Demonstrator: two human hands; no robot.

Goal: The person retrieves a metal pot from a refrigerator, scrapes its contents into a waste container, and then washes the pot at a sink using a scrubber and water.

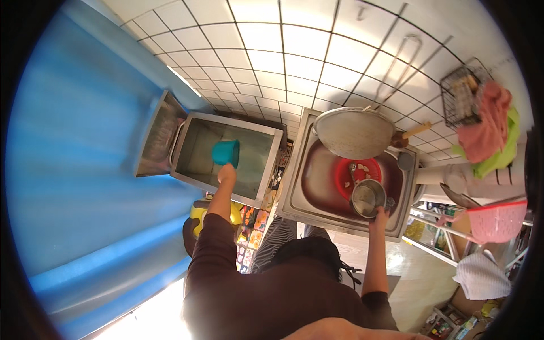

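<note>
My left hand [227, 173] grips a teal plastic dipper [225, 153] over a rectangular metal tank [265, 170] that holds water. At the right, my right hand [379, 215] holds a small metal pot [368, 198] by its near edge above the stainless steel sink [323, 182]. Beyond the pot, a red plastic basket [342, 172] lies in the sink with pale pieces and a spoon [352, 168] in it. Whether the pot touches the basket, I cannot tell.
A large metal wok [355, 129] leans over the sink's far edge. A metal cup [406, 161] stands at the sink's right corner. Pink and green cloths [484, 127] hang on the right, above a pink basket [497, 223]. A blue sheet [93, 140] covers the left side.
</note>
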